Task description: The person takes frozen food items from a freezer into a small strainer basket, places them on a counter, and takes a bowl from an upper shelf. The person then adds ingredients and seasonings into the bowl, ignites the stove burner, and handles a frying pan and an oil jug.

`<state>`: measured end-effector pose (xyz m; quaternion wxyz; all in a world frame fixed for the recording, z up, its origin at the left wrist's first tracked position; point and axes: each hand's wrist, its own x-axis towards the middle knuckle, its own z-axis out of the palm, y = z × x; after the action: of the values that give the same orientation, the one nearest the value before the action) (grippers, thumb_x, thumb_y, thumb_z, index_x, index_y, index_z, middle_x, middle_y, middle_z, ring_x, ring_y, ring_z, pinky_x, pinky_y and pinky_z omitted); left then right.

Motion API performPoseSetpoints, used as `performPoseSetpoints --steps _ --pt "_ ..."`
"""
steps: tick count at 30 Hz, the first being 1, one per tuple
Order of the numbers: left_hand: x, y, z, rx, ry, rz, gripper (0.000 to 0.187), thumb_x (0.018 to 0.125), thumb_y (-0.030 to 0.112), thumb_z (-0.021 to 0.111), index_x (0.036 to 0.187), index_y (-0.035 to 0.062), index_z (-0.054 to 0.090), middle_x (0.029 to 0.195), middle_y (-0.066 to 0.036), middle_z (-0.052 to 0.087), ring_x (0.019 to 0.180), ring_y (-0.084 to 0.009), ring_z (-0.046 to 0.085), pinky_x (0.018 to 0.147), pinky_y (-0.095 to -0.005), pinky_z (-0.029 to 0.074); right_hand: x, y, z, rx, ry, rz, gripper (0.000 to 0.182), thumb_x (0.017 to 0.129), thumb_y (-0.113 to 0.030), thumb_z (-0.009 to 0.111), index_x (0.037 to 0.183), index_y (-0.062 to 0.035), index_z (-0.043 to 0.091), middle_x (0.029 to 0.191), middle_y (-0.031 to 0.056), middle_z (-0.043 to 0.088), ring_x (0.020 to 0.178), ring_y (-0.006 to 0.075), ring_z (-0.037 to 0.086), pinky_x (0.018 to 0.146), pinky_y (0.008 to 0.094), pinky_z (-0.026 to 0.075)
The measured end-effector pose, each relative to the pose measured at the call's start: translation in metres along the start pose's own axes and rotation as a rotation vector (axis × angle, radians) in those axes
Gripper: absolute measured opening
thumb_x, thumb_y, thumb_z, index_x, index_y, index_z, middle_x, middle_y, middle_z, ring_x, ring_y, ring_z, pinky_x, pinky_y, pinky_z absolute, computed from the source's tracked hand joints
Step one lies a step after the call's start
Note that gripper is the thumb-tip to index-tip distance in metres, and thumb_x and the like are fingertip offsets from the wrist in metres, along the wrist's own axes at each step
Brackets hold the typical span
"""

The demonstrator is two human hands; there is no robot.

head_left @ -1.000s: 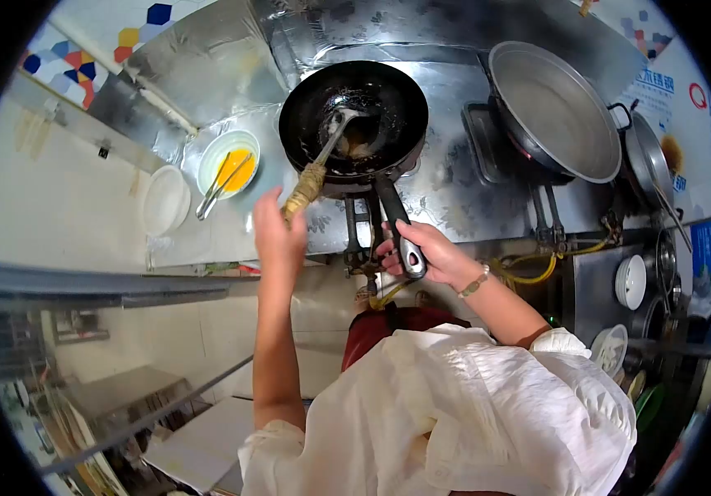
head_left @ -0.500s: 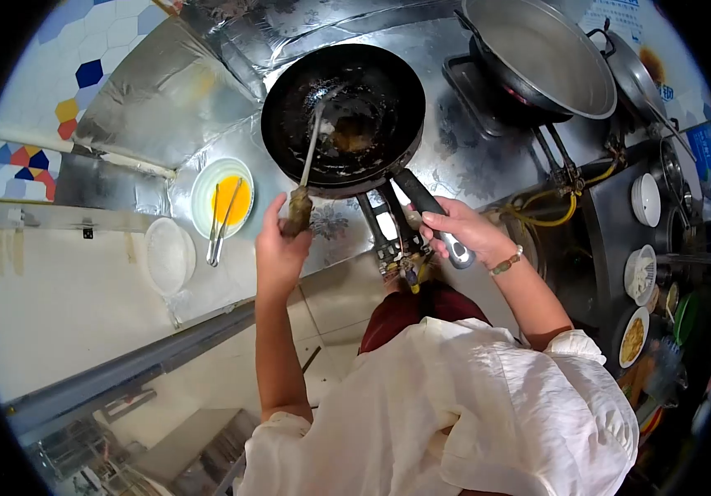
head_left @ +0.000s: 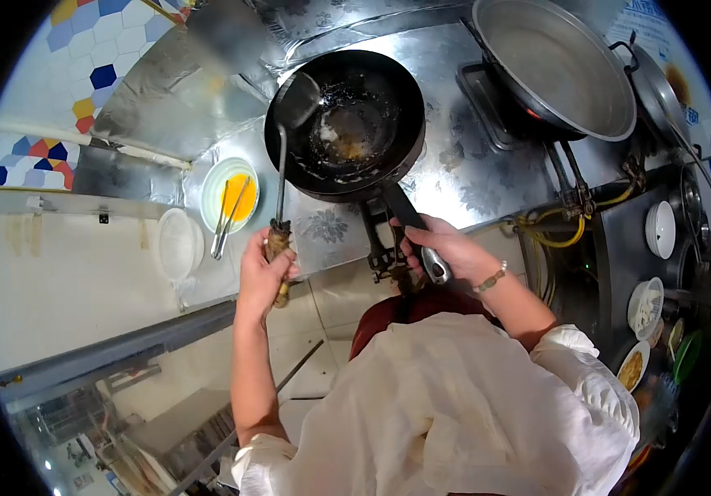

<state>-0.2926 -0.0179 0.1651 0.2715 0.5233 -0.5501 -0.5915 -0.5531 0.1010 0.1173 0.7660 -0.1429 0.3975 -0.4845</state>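
Observation:
My left hand (head_left: 261, 274) is closed around the wrapped handle of a long metal spatula (head_left: 282, 157). The spatula's broad blade is lifted at the left rim of a black wok (head_left: 395, 112). Oil and a few white bits glisten on the wok's bottom. On the right, my right hand (head_left: 448, 248) grips the wok's handle (head_left: 406, 208), with the metal end sticking out past the fingers. Left of the wok, a pale green bowl (head_left: 211, 183) holds yellow beaten egg (head_left: 242, 192), and metal tongs (head_left: 221, 236) rest in it.
A large pot (head_left: 500, 83) of cloudy liquid sits on a lit burner at the right. Yellow gas hoses (head_left: 566, 241) run below it. A white container (head_left: 180, 244) stands beside the egg bowl. White bowls (head_left: 661, 230) and a dish of food (head_left: 634, 368) line the right side.
The spatula blade has moved from the wok's bottom up to its left rim. My left hand has drawn back toward my body. My right hand stays on the wok handle.

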Motion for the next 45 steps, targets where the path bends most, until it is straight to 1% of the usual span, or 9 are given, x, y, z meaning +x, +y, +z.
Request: performPoseSetpoints --steps 3,5,11,13,14,16,23,33,45 --pt "0.007 0.018 0.003 0.192 0.006 -0.079 0.034 0.077 0.002 0.056 0.110 -0.0029 0.046 0.077 -0.004 0.053 0.054 -0.0091 0.047 0.048 -0.0221 0.040 0.004 -0.005 0.000 0.068 -0.010 0.057 0.034 0.088 -0.025 0.050 0.115 -0.0070 0.040 0.075 0.0042 0.052 0.058 0.0115 0.052 0.049 0.0267 0.046" --pt "0.012 0.022 0.009 0.421 0.111 0.109 0.040 0.077 0.003 0.057 0.114 -0.0036 0.043 0.075 -0.004 0.052 0.056 -0.0092 0.046 0.047 -0.0212 0.040 0.007 -0.006 -0.002 0.109 -0.010 0.089 0.034 0.089 -0.027 0.049 0.115 -0.0075 0.039 0.075 0.0043 0.052 0.058 0.0115 0.052 0.049 0.0276 0.046" --pt "0.020 0.013 0.029 0.846 0.227 0.277 0.045 0.078 0.003 0.059 0.119 0.0048 0.041 0.071 -0.004 0.053 0.056 -0.0087 0.045 0.047 -0.0226 0.038 0.016 0.001 -0.009 0.026 -0.119 0.054 0.027 0.087 -0.025 0.054 0.101 -0.0063 0.040 0.066 0.0014 0.044 0.048 0.0078 0.042 0.042 0.0258 0.039" --pt "0.020 0.011 0.035 0.779 0.238 0.248 0.040 0.077 0.008 0.060 0.113 0.0020 0.043 0.078 -0.017 0.062 0.071 -0.0285 0.061 0.062 -0.0348 0.046 0.018 0.003 -0.010 0.057 -0.125 0.039 0.021 0.086 -0.018 0.055 0.094 -0.0069 0.039 0.062 -0.0001 0.041 0.046 0.0074 0.040 0.040 0.0263 0.038" --pt "0.019 0.013 0.038 0.782 0.238 0.246 0.040 0.077 0.008 0.060 0.113 0.0020 0.043 0.078 -0.017 0.062 0.071 -0.0285 0.061 0.062 -0.0348 0.046 0.019 0.005 -0.011 0.071 -0.130 0.028 0.019 0.086 -0.016 0.054 0.093 -0.0075 0.039 0.062 -0.0007 0.040 0.045 0.0072 0.038 0.040 0.0256 0.037" --pt "0.015 0.023 0.042 0.563 0.213 0.125 0.032 0.079 0.005 0.058 0.109 0.0007 0.046 0.071 -0.004 0.054 0.051 -0.0105 0.047 0.046 -0.0222 0.041 0.018 0.008 -0.013 0.084 -0.135 0.016 0.017 0.085 -0.014 0.053 0.092 -0.0080 0.038 0.061 -0.0013 0.039 0.044 0.0070 0.037 0.039 0.0248 0.036" --pt "0.023 0.065 0.031 0.143 0.015 -0.089 0.020 0.084 0.006 0.052 0.101 -0.0028 0.047 0.070 -0.009 0.056 0.053 -0.0145 0.055 0.048 -0.0243 0.046 0.004 -0.004 -0.013 0.119 -0.204 0.029 0.014 0.086 -0.011 0.050 0.091 -0.0097 0.037 0.060 -0.0033 0.035 0.043 0.0053 0.033 0.038 0.0230 0.032" --pt "0.004 0.106 -0.015 0.233 -0.189 -0.047 0.024 0.084 0.010 0.049 0.102 -0.0064 0.049 0.065 -0.011 0.056 0.045 -0.0135 0.052 0.040 -0.0235 0.044 -0.061 0.018 0.032 0.065 -0.036 -0.023 0.011 0.085 -0.004 0.047 0.093 -0.0040 0.039 0.055 -0.0023 0.035 0.041 0.0056 0.032 0.036 0.0221 0.027" --pt "0.003 0.123 -0.028 0.327 -0.644 -0.055 0.024 0.083 0.012 0.048 0.094 -0.0079 0.050 0.062 -0.012 0.056 0.041 -0.0142 0.052 0.034 -0.0237 0.043 -0.128 0.115 0.105 0.252 0.156 -0.335 0.012 0.085 -0.005 0.046 0.096 -0.0032 0.041 0.052 -0.0015 0.036 0.039 0.0055 0.035 0.035 0.0222 0.032"
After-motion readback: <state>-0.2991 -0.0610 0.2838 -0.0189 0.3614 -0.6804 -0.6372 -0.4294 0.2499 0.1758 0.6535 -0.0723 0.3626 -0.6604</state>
